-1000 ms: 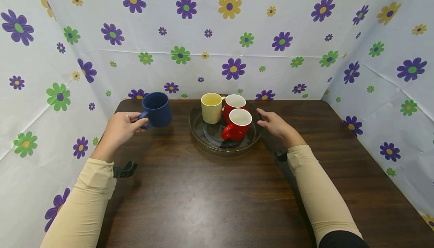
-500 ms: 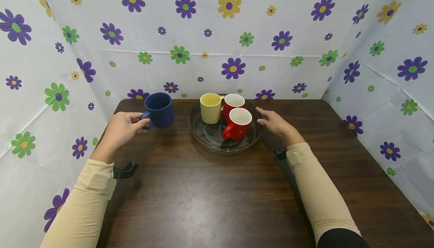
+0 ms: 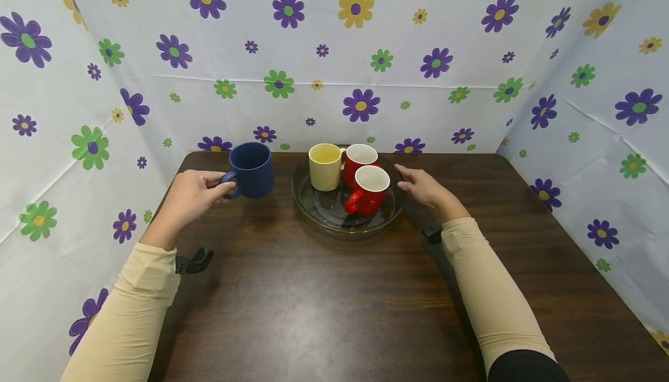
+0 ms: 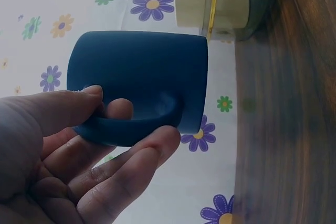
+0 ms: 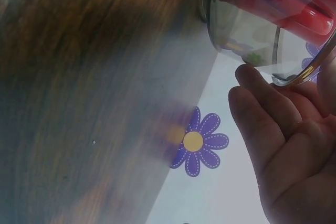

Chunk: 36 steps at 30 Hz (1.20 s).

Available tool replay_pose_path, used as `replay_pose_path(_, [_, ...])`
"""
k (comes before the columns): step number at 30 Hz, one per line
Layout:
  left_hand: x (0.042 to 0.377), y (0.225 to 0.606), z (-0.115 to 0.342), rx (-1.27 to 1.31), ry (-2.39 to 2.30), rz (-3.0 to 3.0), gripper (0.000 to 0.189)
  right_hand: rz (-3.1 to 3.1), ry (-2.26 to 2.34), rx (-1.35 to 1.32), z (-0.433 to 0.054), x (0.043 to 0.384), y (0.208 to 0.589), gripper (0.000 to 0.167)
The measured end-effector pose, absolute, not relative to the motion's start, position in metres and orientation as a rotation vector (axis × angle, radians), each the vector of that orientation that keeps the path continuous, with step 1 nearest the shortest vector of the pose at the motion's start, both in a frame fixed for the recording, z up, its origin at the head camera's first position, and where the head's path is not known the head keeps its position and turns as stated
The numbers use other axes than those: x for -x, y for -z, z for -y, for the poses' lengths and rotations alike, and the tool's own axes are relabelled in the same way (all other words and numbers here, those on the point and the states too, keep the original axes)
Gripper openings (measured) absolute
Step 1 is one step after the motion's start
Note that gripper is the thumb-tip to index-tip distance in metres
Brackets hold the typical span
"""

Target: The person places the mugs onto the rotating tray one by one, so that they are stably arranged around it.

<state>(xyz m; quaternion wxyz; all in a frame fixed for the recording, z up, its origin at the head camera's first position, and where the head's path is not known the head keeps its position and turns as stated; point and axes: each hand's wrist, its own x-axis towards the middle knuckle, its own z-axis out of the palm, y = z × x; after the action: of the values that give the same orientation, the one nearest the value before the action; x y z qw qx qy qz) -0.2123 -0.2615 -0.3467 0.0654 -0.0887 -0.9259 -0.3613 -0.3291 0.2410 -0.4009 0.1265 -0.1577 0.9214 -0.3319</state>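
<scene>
A dark blue mug (image 3: pixel 256 174) is gripped by its handle in my left hand (image 3: pixel 190 199). The left wrist view has the thumb and fingers pinching the handle, the mug upright and raised off the table. My right hand (image 3: pixel 425 190) is at the right side of a round clear glass dish (image 3: pixel 349 233), fingers fairly straight against or close to its outer wall. In the dish stand a pale yellow mug (image 3: pixel 325 172), a red mug (image 3: pixel 353 170) behind, and another red mug (image 3: pixel 368 198) in front with its handle toward the front left. The front red mug partly hides the rear one.
The dark brown wooden table (image 3: pixel 303 301) bears the dish near its back edge. White cloth walls (image 3: pixel 235 33) with printed flowers enclose the back and sides. Bare tabletop lies between the blue mug and the dish.
My left hand has carried the blue mug slightly to the right, nearer the dish. My right hand and the mugs in the dish have stayed practically in place.
</scene>
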Motion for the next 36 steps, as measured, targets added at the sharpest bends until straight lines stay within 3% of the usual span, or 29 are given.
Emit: replay_pose_path(36, [0.205, 0.338, 0.245, 0.343, 1.088, 2.81, 0.03, -2.675, 0.986, 0.433, -0.24, 0.332, 0.4, 0.059])
